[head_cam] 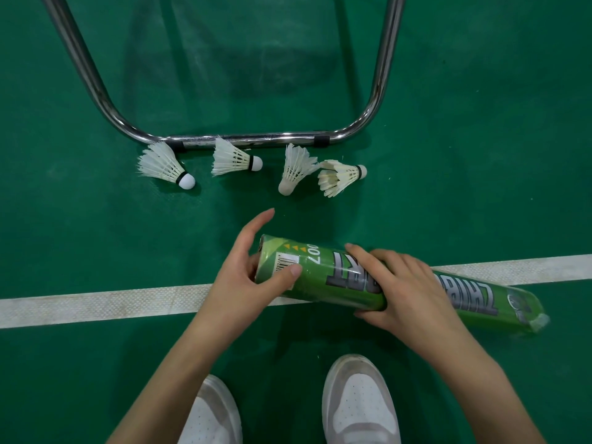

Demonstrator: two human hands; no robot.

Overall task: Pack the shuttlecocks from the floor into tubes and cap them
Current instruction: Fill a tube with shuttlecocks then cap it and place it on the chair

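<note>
low over the white court line (96,304), green tube (323,277) held near level. right hand (407,293) wrapped round its middle; left hand (253,267) at the near end, thumb on the barcode sticker, fingers loosely extended past the rim. likely opening or readying this end; cap not discernible. next: free the left hand for a shuttlecock. four shuttlecocks (232,160) on floor by chrome frame (256,139). print, upside down: "007", partial block letters.

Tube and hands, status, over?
Both hands on green tube: left hand at its end, right hand gripping mid-body. Four shuttlecocks on floor. Nothing blocking.
</note>
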